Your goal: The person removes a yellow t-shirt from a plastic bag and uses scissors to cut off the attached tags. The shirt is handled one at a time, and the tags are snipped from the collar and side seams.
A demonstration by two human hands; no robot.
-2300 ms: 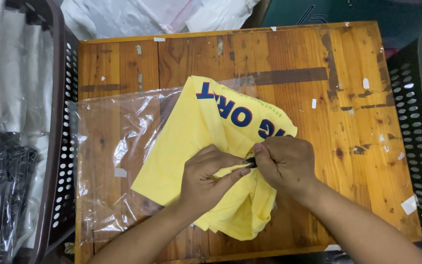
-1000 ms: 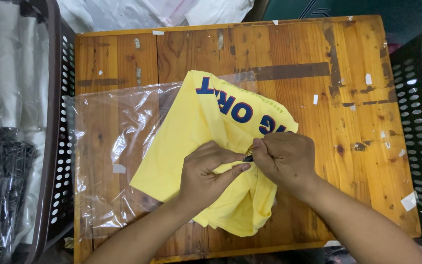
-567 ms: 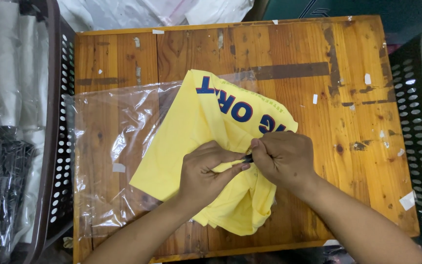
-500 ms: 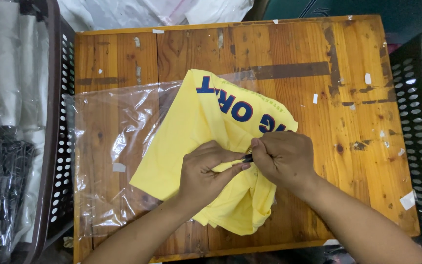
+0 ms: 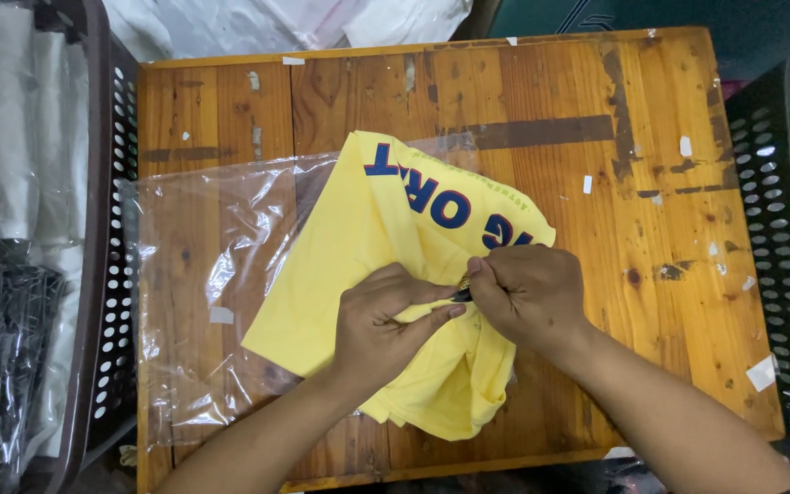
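Hands meet over a folded yellow shirt (image 5: pixel 386 265) with blue lettering: left hand (image 5: pixel 378 320) and right hand (image 5: pixel 528 297) both pinch a small dark item (image 5: pixel 462 295) between their fingertips, its kind too small to tell. Shirt lies under both palms, half on a clear plastic bag (image 5: pixel 203 302) spread left of the left hand. Risk as judged: a hard tug could snag or tear the fabric, or drag shirt and slippery bag across the wooden table (image 5: pixel 669 183).

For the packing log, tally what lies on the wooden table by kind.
Yellow cloth garment with blue lettering: 1
Clear plastic bag: 1
Small dark item pinched between left hand and right hand: 1
Total: 3
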